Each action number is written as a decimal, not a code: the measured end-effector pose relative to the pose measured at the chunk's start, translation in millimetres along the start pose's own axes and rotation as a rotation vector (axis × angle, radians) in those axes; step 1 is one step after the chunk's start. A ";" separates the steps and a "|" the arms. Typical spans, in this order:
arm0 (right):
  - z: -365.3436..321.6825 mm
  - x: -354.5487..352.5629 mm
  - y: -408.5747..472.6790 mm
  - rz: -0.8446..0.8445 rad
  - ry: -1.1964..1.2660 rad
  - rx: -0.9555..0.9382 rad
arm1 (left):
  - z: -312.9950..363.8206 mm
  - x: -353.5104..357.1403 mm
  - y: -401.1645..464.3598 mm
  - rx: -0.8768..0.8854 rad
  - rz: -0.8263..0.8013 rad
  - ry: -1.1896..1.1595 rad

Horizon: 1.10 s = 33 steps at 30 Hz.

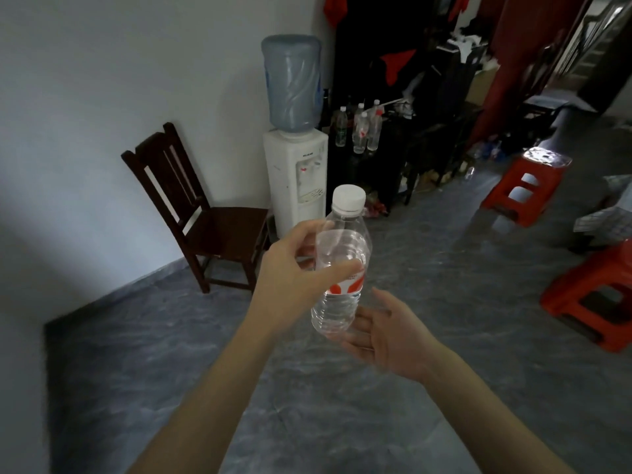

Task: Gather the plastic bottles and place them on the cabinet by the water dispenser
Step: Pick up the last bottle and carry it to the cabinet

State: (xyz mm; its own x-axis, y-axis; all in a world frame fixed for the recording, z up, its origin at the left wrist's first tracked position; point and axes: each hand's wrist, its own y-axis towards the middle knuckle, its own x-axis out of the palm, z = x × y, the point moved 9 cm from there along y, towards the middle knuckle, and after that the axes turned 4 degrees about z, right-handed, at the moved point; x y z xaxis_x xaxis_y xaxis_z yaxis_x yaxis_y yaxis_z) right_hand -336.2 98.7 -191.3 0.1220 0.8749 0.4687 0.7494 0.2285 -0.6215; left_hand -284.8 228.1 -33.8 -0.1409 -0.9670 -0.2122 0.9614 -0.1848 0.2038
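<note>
A clear plastic bottle [342,258] with a white cap and a red-and-white label is held upright in mid-air at the centre of the view. My left hand [294,271] grips its upper body, thumb across the front. Just below and right of the bottle's base, my right hand [386,333] is open with the palm up; whether it touches the bottle is unclear. Ahead stands the white water dispenser [295,176] with a blue jug on top. Right of it is a dark cabinet [393,159] carrying several clear bottles [362,131].
A dark wooden chair [205,217] stands left of the dispenser against the white wall. Two red plastic stools [526,186] [595,299] stand on the grey floor to the right. Dark shelves with clutter and red cloth fill the back. Small bottles [470,172] lie on the far floor.
</note>
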 end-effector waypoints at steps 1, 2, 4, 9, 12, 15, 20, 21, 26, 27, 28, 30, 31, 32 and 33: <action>-11.5 -5.6 7.9 0.007 -0.009 -0.004 | -2.6 6.4 15.0 -0.005 -0.007 0.002; -23.5 -11.6 16.5 0.016 -0.016 -0.010 | -5.6 12.9 30.7 -0.010 -0.015 0.006; -47.0 -22.9 35.0 0.029 -0.028 -0.017 | -12.0 25.1 62.1 -0.014 -0.031 0.022; -110.7 -47.1 92.9 0.046 -0.025 -0.029 | -34.2 46.3 145.5 -0.017 -0.059 0.015; -153.0 -56.4 134.1 0.053 -0.015 -0.043 | -52.9 49.9 202.2 -0.014 -0.029 -0.018; -198.2 -61.0 176.0 0.074 -0.018 -0.049 | -68.4 55.0 263.0 -0.005 -0.047 -0.031; -268.2 -70.5 232.9 0.120 -0.020 -0.058 | -78.3 70.3 359.8 0.013 -0.115 0.013; -281.9 -73.9 241.5 0.132 -0.010 -0.063 | -78.7 74.7 377.3 0.016 -0.127 0.017; -338.1 -96.9 283.5 0.149 0.018 -0.079 | -89.8 97.8 452.3 0.024 -0.185 0.010; -347.9 -102.2 292.9 0.154 0.022 -0.077 | -93.3 102.7 466.0 0.025 -0.191 0.010; -357.4 -108.2 302.6 0.163 0.025 -0.075 | -96.9 108.6 480.0 0.025 -0.196 0.012; -378.2 -116.7 320.7 0.174 0.028 -0.067 | -102.6 121.9 508.3 0.034 -0.208 0.030; -389.3 -120.6 329.9 0.173 0.030 -0.063 | -104.9 129.2 523.2 0.039 -0.215 0.039; -401.7 -125.2 339.5 0.170 0.026 -0.065 | -105.9 136.4 538.9 0.046 -0.223 0.042; -416.6 -129.9 348.8 0.164 0.020 -0.075 | -105.4 144.0 555.9 0.057 -0.228 0.037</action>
State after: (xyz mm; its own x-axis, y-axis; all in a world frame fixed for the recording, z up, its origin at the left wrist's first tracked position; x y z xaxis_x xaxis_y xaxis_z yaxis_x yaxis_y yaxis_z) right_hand 180.5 -113.2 -207.4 0.2585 0.8890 0.3779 0.7647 0.0507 -0.6424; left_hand 254.3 4.6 -51.7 -0.3432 -0.8921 -0.2940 0.8907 -0.4085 0.1996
